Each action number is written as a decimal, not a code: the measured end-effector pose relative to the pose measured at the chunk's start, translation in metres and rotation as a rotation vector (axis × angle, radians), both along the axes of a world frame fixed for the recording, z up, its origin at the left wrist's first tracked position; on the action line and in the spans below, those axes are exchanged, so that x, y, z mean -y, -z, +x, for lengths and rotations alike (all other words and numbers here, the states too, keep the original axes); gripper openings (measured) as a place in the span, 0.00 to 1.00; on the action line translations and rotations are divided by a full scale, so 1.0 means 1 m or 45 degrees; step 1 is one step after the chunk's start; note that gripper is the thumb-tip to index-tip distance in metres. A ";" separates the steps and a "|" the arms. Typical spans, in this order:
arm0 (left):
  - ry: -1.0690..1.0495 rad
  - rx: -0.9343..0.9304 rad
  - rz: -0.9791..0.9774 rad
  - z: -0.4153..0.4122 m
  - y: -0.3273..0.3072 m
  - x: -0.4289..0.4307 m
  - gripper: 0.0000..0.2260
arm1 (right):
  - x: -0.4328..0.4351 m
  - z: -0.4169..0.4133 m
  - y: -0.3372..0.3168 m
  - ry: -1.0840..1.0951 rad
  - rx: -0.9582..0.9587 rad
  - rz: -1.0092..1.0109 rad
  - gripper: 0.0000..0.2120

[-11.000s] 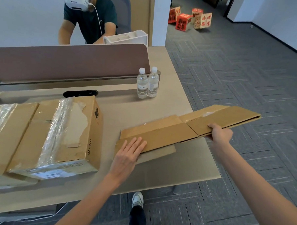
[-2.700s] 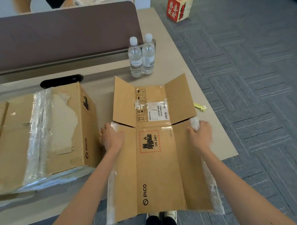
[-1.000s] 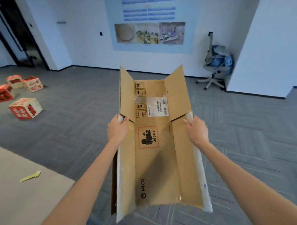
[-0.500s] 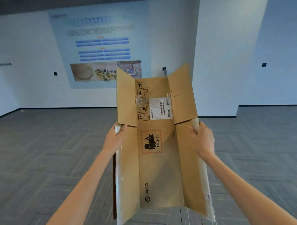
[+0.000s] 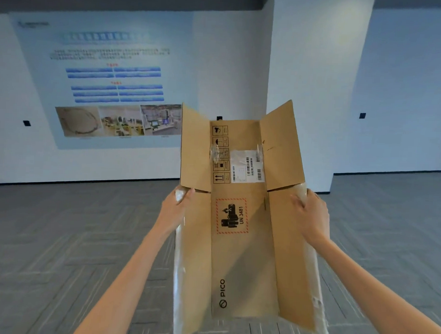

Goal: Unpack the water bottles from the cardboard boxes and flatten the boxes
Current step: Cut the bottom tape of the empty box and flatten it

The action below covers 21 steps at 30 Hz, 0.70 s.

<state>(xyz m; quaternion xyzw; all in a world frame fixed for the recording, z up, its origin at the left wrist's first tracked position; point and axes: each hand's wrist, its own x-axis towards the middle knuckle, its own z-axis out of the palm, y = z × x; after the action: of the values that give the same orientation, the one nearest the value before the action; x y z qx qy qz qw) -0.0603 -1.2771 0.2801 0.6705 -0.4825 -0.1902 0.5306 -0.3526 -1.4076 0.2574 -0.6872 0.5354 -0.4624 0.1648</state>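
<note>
- The flattened cardboard box [image 5: 243, 256] is held up in the air above the grey floor [image 5: 59, 235], with its two open flaps pointing to 12 o'clock.
- The left hand [image 5: 174, 207] grips the box edge at 9 o'clock, fingers curled round it.
- The right hand [image 5: 310, 216] grips the edge at 3 o'clock, thumb on the front side.
- A poster [image 5: 104, 86] is at 10 o'clock.

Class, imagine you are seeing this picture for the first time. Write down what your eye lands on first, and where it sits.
The opened-out cardboard box fills the centre, held up with the left hand gripping its left edge and the right hand its right edge. On its middle panel a red-bordered UN 3481 label stands out. Behind, to the left, hangs a large blue poster.
</note>
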 end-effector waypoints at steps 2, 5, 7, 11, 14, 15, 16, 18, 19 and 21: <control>0.006 -0.009 -0.014 0.008 0.001 0.054 0.12 | 0.052 0.008 0.002 0.006 0.017 0.015 0.13; 0.031 -0.024 -0.031 0.019 -0.004 0.135 0.09 | 0.133 0.022 0.003 0.010 0.050 0.027 0.14; 0.037 -0.026 -0.015 0.033 -0.009 0.189 0.08 | 0.189 0.033 0.000 0.003 0.064 0.050 0.15; 0.016 -0.027 0.002 0.071 -0.012 0.279 0.09 | 0.285 0.069 -0.009 -0.041 0.055 0.067 0.15; -0.029 -0.049 0.013 0.108 -0.007 0.337 0.09 | 0.349 0.110 -0.007 -0.094 0.045 0.086 0.15; -0.042 -0.059 0.019 0.122 -0.005 0.357 0.10 | 0.369 0.125 -0.004 -0.115 0.051 0.086 0.16; -0.064 -0.075 0.029 0.137 -0.001 0.377 0.12 | 0.390 0.141 0.000 -0.132 0.053 0.090 0.16; -0.107 -0.100 0.053 0.169 0.006 0.420 0.18 | 0.436 0.176 0.006 -0.152 0.058 0.111 0.16; -0.111 -0.110 0.059 0.185 0.009 0.443 0.19 | 0.459 0.194 0.010 -0.160 0.068 0.124 0.15; -0.140 -0.127 0.058 0.220 0.017 0.487 0.18 | 0.504 0.232 0.018 -0.168 0.058 0.137 0.12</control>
<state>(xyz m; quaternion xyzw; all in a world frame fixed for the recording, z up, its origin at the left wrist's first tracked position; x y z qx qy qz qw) 0.1595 -1.7640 0.2632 0.6976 -0.4134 -0.2046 0.5483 -0.1210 -1.9121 0.2399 -0.7005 0.5090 -0.4367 0.2437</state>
